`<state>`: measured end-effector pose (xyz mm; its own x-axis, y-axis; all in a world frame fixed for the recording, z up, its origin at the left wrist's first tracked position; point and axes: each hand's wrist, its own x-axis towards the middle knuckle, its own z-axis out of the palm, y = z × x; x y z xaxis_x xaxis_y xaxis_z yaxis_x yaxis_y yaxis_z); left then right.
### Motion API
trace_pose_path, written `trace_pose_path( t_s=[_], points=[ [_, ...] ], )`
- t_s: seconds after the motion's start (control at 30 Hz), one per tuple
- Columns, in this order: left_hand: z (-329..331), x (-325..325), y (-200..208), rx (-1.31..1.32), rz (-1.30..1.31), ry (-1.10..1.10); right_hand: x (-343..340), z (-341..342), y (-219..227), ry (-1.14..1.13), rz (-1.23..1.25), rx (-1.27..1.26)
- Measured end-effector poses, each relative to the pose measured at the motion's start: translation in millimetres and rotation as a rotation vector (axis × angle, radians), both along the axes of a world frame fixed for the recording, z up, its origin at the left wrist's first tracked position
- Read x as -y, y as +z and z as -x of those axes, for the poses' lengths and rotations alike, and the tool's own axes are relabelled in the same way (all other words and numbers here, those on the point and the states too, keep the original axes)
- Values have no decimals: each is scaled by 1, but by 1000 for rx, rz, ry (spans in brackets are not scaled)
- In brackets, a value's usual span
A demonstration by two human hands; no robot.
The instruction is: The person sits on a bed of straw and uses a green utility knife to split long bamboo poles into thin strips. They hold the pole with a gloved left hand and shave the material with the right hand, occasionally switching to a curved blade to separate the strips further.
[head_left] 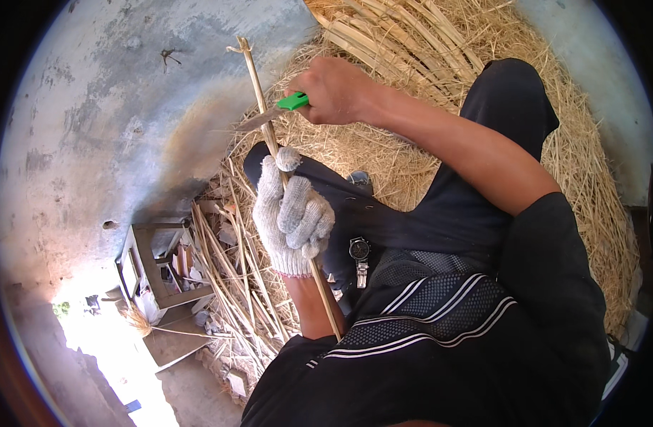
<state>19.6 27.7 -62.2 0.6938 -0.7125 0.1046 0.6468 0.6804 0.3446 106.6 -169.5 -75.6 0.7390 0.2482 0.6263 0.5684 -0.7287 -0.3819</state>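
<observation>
Clearly at the centre of the work is a thin, straw-coloured stick (253, 75), running slantwise from the upper middle-left of the frame, where a frayed sliver juts from its tip, down to the black shirt (440, 370) at lower centre. The left hand (294, 213), in a pale knitted glove, is closed around it left of centre, thumb pressed along its upper side. Above that grip, a knife (293, 101) with a green handle lies with its blade across the stick, pointing left; how far it bites in, I cannot tell. The bare right hand (341, 91), upper centre, is curled tightly around the handle.

Below the hands, at the middle of the frame, a wristwatch (359, 249) with a metal strap rests on the lap of the dark trousers (426, 228). Loose straw (582, 206) spreads from the upper centre down the right side, with flat split strips (405, 46) fanned at the top. More sticks (234, 267) are piled at lower left, beside a wooden frame-like piece of furniture (152, 260). A weathered grey-blue wall (85, 142) fills the upper left.
</observation>
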Motion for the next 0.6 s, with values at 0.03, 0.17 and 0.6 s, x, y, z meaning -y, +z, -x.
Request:
trace_pose_path(
  t_s=[0.03,0.17,0.6],
  points=[
    [0,1,-1,20,-15,-5,-1,-6,-1,-146,23,-110],
    [19,13,-3,-10,-136,-4,18,-23,10,-474,91,-53],
    [5,5,10,80,-188,129,-9,-11,7,-270,83,-81]
  ],
)
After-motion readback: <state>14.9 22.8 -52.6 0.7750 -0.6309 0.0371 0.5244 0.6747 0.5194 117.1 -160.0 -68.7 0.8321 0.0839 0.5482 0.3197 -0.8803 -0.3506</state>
